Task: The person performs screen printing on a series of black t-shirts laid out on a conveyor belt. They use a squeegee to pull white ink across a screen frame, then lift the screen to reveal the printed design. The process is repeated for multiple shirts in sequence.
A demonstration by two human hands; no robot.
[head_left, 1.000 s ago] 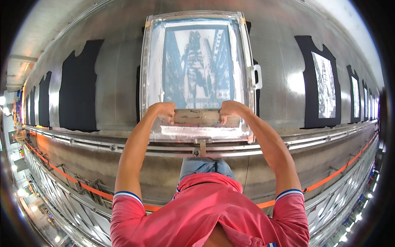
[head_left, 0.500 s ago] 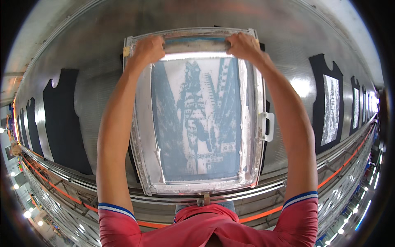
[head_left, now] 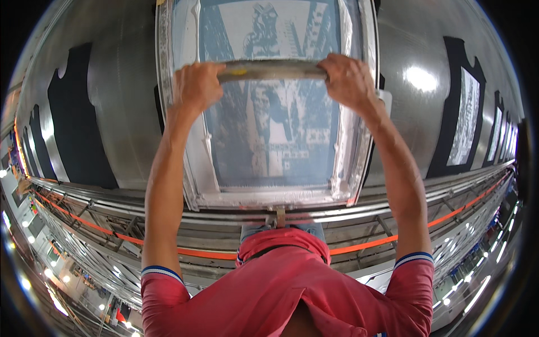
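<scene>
Both hands grip the ends of a long squeegee [head_left: 272, 69] that lies across a framed printing screen [head_left: 269, 163]. My left hand [head_left: 197, 87] is closed round its left end, and my right hand [head_left: 351, 81] is closed round its right end. The screen's mesh is blue and white and bears a patterned picture with a skeleton-like figure. Pale ink or paste smears its light frame, mostly along the inner right edge. Under the screen, dark cloth shows at the sides; the rest of it is hidden.
Black shirt pieces [head_left: 78, 121] lie flat on the long metal table to the left. On the right, another black piece carries a white print [head_left: 464, 115], with several more beyond. A metal rail and an orange strip [head_left: 208, 254] run along the near edge. A white handle [head_left: 385, 101] juts from the screen's right side.
Both hands have drawn the squeegee from the screen's far end toward me, to about its middle. The whole view has shifted, so the screen sits higher in the picture.
</scene>
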